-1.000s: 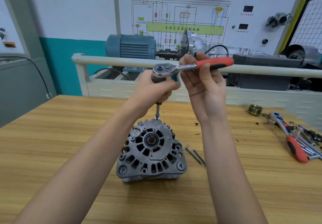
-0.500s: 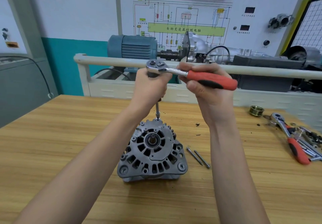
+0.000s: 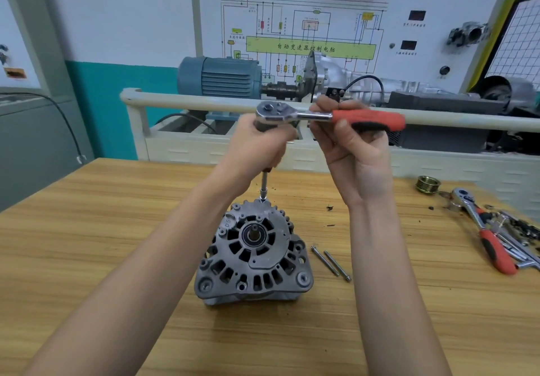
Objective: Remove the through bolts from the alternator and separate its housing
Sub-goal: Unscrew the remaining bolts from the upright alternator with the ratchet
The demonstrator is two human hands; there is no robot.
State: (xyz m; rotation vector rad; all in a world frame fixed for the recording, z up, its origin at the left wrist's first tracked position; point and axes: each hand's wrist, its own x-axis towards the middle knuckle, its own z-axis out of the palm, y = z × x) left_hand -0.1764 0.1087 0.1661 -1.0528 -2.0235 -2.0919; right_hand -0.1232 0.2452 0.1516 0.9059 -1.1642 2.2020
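Observation:
A grey alternator (image 3: 254, 256) stands on the wooden table (image 3: 87, 229), its shaft end facing up. A red-handled ratchet (image 3: 365, 118) is held high above it, and a thin extension with a socket (image 3: 264, 188) reaches down onto a bolt at the housing's far edge. My left hand (image 3: 260, 144) grips the extension just under the ratchet head. My right hand (image 3: 350, 147) holds the ratchet's handle near the head, fingers curled round it. Two long through bolts (image 3: 330, 263) lie on the table right of the alternator.
At the table's right edge lie a brass pulley (image 3: 428, 184), a second red-handled ratchet (image 3: 485, 232) and several loose sockets and tools. Behind the table runs a cream rail (image 3: 181, 102) with a blue motor (image 3: 219, 76) and gearbox rig.
The ratchet handle swung: it pointed right and up, then dropped towards me, and now lies level pointing right again. My left hand stayed on the extension. The alternator did not move.

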